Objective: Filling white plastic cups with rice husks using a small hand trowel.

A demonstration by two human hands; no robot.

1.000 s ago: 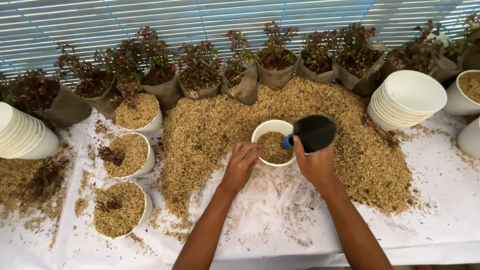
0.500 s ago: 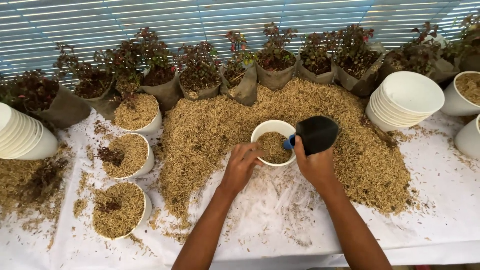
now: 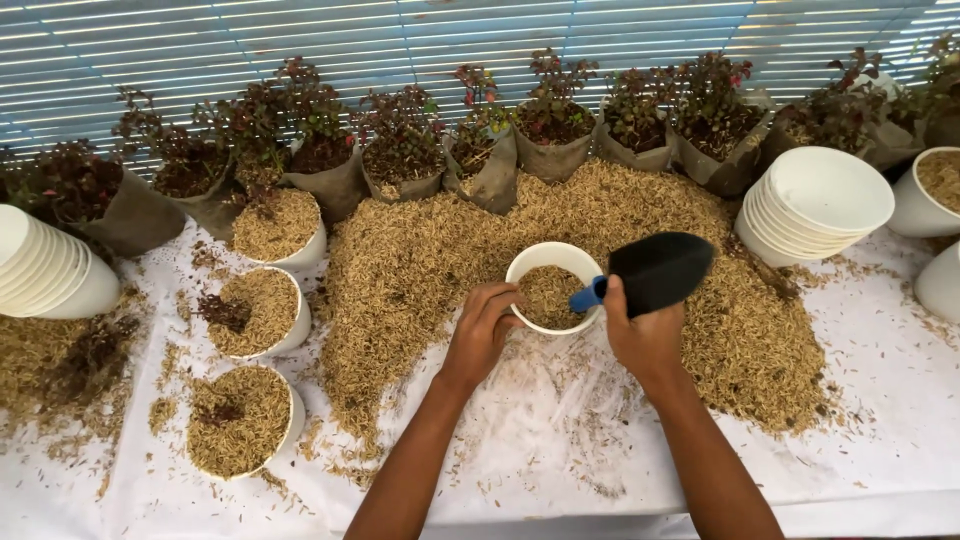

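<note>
I see my left hand gripping the near rim of 1 white pot; my right hand clasps a black trowel, blade angled right of the pot.

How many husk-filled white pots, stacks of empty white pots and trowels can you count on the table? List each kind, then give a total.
Husk-filled white pots: 5
Stacks of empty white pots: 2
Trowel: 1
Total: 8
The pot at the right edge hides its contents, so it is not counted.
</note>
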